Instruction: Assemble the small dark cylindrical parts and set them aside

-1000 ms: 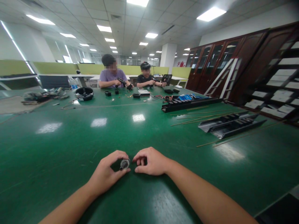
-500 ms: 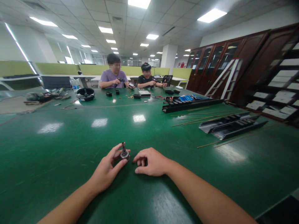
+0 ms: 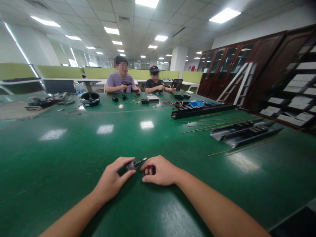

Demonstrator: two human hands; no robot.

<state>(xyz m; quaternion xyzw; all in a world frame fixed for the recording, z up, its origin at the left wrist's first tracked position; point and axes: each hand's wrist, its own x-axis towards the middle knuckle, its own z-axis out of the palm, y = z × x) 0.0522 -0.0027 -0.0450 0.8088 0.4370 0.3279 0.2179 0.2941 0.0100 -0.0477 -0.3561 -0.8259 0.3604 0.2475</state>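
My left hand (image 3: 112,177) holds a small dark metal cylinder with a thin stepped shaft (image 3: 133,164) between thumb and fingers. The shaft tilts up to the right, its bright tip close to the fingers of my right hand (image 3: 159,171); whether they touch I cannot tell. My right hand rests just above the table with nothing visible in it. Its fingers are loosely bent, and a gap shows between index finger and thumb. Both hands are over the green tabletop (image 3: 74,174).
Black metal channels (image 3: 247,133) and thin brass-coloured rods (image 3: 204,129) lie to the right. Across the table, two people (image 3: 120,80) hold power tools among small black trays (image 3: 144,101). A black headset (image 3: 90,99) stands at the far left, beside heaped parts (image 3: 46,100).
The metal part has tipped from upright to leaning right, its shaft now pointing toward my right hand. My left fingers have shifted around it. My right hand has stayed nearly still.
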